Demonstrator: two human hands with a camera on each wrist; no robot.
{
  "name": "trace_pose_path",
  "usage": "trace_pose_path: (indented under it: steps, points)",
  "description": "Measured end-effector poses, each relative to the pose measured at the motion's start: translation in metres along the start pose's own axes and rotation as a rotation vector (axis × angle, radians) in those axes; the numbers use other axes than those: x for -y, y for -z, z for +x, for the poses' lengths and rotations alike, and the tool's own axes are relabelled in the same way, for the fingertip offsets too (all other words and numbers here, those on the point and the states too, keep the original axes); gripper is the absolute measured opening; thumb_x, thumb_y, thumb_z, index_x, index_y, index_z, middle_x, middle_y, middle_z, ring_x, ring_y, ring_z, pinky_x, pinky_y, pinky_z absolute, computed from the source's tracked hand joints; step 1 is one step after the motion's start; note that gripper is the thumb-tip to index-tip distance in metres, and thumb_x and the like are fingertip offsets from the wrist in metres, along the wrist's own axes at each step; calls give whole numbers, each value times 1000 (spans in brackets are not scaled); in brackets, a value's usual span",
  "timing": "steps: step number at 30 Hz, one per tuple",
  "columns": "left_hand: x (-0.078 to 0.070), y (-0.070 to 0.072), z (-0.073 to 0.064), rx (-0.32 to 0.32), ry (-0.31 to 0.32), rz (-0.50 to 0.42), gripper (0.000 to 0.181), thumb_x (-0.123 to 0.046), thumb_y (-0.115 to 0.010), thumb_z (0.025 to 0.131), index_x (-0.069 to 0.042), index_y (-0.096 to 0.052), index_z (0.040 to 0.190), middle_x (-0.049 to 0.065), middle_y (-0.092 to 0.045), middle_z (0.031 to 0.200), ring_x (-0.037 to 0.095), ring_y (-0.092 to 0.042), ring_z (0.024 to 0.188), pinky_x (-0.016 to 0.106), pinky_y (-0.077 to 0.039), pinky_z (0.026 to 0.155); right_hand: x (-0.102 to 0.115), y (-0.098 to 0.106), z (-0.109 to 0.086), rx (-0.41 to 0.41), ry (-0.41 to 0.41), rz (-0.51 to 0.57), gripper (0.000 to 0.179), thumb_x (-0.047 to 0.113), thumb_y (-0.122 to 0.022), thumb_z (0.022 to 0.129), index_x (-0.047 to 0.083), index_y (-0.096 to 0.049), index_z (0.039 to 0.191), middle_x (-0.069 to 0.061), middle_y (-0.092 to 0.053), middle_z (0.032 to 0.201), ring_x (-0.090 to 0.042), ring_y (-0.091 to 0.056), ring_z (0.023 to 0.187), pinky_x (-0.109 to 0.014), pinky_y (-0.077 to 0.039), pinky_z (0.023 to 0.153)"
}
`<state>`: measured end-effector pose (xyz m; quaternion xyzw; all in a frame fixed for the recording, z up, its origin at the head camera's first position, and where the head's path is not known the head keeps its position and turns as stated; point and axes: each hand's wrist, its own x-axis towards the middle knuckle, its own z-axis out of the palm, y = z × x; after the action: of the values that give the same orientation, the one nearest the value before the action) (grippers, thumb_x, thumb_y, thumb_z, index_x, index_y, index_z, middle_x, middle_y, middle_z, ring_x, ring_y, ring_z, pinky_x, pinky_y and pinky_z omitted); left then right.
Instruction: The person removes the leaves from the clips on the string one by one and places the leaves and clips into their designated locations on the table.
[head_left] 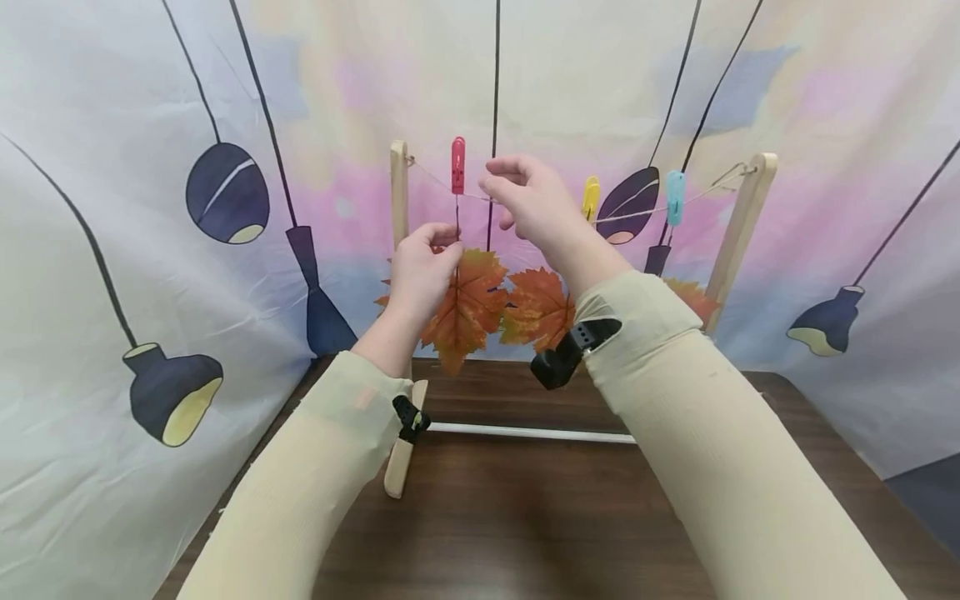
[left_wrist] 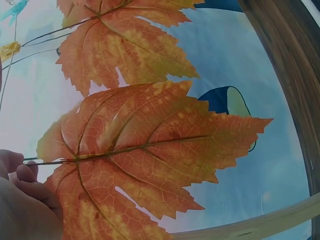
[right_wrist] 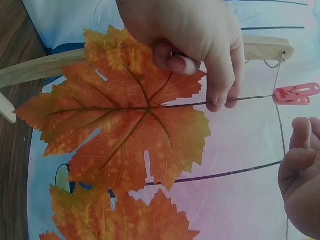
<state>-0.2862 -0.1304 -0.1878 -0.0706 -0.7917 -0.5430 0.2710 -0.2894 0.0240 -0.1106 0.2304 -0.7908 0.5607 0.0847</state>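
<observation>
My left hand point(head_left: 423, 271) pinches the thin dark stem of an orange artificial maple leaf point(head_left: 474, 300) between thumb and fingertips. The stem's top end meets a red clothespin point(head_left: 458, 167), which is clipped upright on a twine line point(head_left: 427, 173). To the right of that clothespin, my right hand point(head_left: 540, 204) hovers at the line with loosely bent fingers and nothing in its grasp. In the right wrist view the same red clothespin point(right_wrist: 297, 94) stands a little apart from the right fingertips. A second orange leaf point(head_left: 536, 304) hangs beside the first.
Yellow point(head_left: 591, 198) and light blue point(head_left: 676, 198) clothespins sit farther right on the line. Wooden posts point(head_left: 400, 192) hold it at both ends, and a white rod point(head_left: 525, 432) joins their feet on the dark wooden table point(head_left: 480, 517). Another leaf point(head_left: 692, 298) shows near the right post.
</observation>
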Motion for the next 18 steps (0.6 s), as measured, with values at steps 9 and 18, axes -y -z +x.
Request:
trace_pose_path:
  steps: [9, 18]
  points:
    - [-3, -1, -3, -32, -14, 10, 23, -15, -56, 93, -8, -63, 114, 5, -63, 107, 16, -55, 88, 27, -44, 69, 9, 0, 1, -6, -21, 3, 47, 36, -57, 93, 19, -47, 136, 4, -54, 127, -24, -57, 84, -33, -42, 74]
    - [0, -1, -9, -22, -2, -12, 23, -17, -55, 95, -8, -61, 115, 5, -61, 108, 16, -55, 92, 28, -45, 75, 16, -2, 8, -1, -33, 43, 48, 34, -59, 92, 19, -46, 137, 6, -52, 130, -18, -56, 78, -32, -40, 72]
